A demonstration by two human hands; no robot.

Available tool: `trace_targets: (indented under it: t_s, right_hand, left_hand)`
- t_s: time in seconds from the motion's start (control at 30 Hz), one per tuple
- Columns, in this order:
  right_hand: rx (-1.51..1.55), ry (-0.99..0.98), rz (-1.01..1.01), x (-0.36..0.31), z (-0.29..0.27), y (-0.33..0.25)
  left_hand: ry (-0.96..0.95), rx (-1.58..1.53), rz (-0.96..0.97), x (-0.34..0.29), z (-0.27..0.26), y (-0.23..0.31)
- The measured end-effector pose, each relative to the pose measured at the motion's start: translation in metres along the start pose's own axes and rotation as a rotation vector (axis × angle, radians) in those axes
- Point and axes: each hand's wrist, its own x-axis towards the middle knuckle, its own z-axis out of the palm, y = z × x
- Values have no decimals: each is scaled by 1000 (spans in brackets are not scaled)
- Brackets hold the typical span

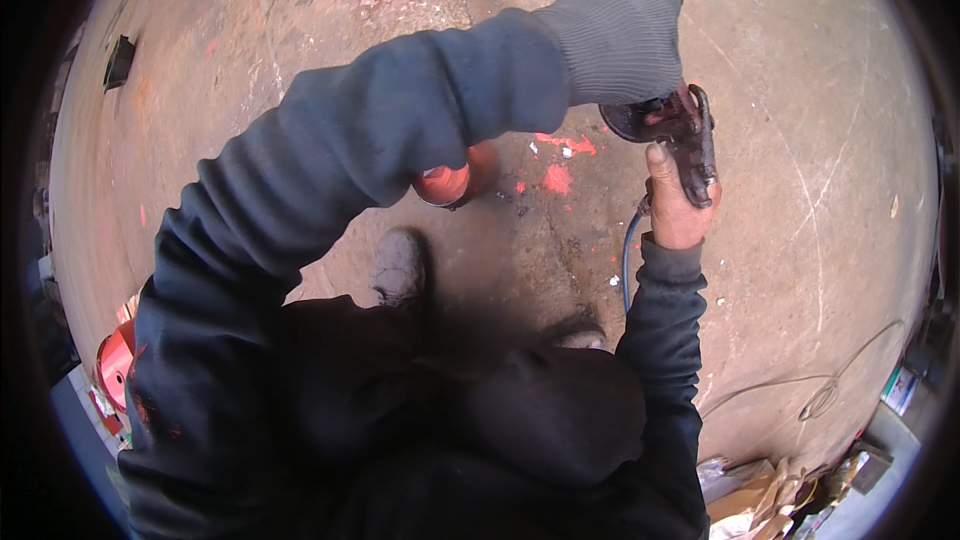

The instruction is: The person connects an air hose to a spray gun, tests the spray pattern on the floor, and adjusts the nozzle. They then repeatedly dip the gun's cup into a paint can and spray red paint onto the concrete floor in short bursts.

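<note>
My right hand (pixel 675 208), bare, grips the handle of a dark hand-held air tool (pixel 690 140), thumb up along its lever. A blue hose (pixel 627 265) drops from the handle toward my body. My left hand (pixel 618 35) wears a grey knit glove and reaches across from the left, closed over the tool's round head (pixel 635 120). Under my left forearm an orange-red can (pixel 445 183) stands on the floor, partly hidden by the sleeve.
The concrete floor (pixel 800 140) has red paint spots (pixel 558 178). My shoes (pixel 400 265) stand below the can. A red object (pixel 115 360) lies at the left edge, a thin wire (pixel 820 395) and cardboard scraps (pixel 750 500) at lower right.
</note>
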Motion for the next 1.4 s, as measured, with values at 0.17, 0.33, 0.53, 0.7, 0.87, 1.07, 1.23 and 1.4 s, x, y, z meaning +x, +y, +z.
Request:
trace_targets:
  t_s: [0.17,0.33,0.53,0.7,0.87,1.07,1.23,1.4]
  right_hand:
    - [-29,79,1,6,-3,10]
    - [-18,122,-59,8,-2,19]
    - [7,142,-6,8,3,20]
    - [4,131,53,8,6,10]
    - [-11,52,27,9,4,3]
    - [-60,90,-17,11,3,14]
    - [-25,139,14,10,7,20]
    - [-68,117,-11,11,10,16]
  left_hand:
    - [-49,35,-2,9,3,1]
    - [-60,32,-18,13,7,-1]
    - [-58,37,6,13,9,-7]
    - [-20,72,22,16,19,-15]
    - [133,104,109,12,24,-20]
    - [-75,39,-72,9,14,-12]
    - [-56,44,-67,8,9,-10]
    - [-21,45,-76,9,14,-14]
